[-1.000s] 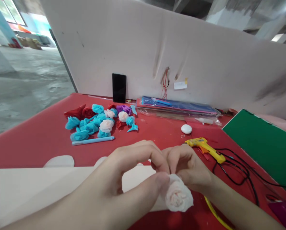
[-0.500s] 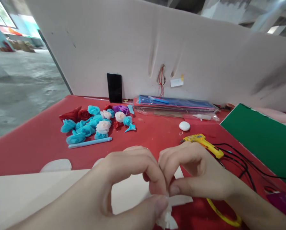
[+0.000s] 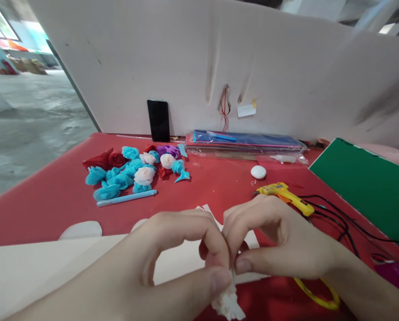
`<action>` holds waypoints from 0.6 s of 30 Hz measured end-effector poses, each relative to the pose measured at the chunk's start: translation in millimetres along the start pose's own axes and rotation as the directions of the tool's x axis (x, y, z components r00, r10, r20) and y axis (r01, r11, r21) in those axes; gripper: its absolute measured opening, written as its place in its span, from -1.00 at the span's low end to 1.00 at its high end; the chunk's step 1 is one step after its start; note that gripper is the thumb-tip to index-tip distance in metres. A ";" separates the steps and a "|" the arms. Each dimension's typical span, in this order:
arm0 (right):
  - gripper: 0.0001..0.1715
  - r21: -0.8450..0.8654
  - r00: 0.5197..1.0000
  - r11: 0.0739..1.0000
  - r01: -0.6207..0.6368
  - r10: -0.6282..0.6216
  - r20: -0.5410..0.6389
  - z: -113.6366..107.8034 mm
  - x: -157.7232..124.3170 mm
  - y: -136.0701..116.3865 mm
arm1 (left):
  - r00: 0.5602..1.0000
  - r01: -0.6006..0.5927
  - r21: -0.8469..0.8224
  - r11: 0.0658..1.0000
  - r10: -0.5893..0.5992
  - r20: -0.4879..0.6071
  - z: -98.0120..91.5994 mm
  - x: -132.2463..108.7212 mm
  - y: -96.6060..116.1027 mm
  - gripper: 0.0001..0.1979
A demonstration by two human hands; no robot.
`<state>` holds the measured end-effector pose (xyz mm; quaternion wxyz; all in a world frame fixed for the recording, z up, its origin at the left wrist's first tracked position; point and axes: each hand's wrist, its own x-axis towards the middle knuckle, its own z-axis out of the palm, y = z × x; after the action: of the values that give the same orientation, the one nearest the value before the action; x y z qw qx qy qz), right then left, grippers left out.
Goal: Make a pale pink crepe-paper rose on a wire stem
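Note:
My left hand [image 3: 189,263] pinches a small crumpled piece of white crepe paper [image 3: 228,303] between thumb and fingers. Its ruffled end hangs below my left thumb. My right hand [image 3: 266,236] is closed too, its thumb and fingertips meeting my left fingertips at the upper end of the same paper. The part between the fingertips is mostly hidden. Beneath both hands lies a large cream sheet [image 3: 68,272], with white paper pieces [image 3: 253,243] near my right fingers.
Paper flowers [image 3: 126,171] and a light blue pen [image 3: 126,198] lie at left. A yellow glue gun [image 3: 286,196] with black cables, a white egg-shaped object [image 3: 258,172], yellow ring [image 3: 318,298] and green board [image 3: 367,191] are at right. A phone [image 3: 158,120] leans against the back wall.
The crumpled white paper has turned slightly, and its ruffled end sits a little further left. Both hands keep their pinch, nearly in place. The view has shifted slightly.

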<state>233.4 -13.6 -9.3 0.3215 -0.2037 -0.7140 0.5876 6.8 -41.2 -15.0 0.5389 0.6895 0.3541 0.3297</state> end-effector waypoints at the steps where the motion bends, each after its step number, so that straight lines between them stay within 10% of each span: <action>1: -0.93 0.001 1.000 1.000 -0.010 0.010 0.003 -0.6 -0.1 0.3 | 1.000 -0.002 -0.017 1.000 0.002 0.008 0.2 0.2 -0.3 -0.89; 18: -0.74 0.306 0.938 0.893 0.330 -0.346 0.000 -13.1 17.9 43.9 | 0.937 -0.288 0.041 0.957 0.291 -0.195 12.9 13.1 12.9 -0.85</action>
<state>225.9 17.6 -46.6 0.4264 -0.0090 -0.6488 0.6302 26.3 -38.8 -4.0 0.4424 0.7010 0.3027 0.4704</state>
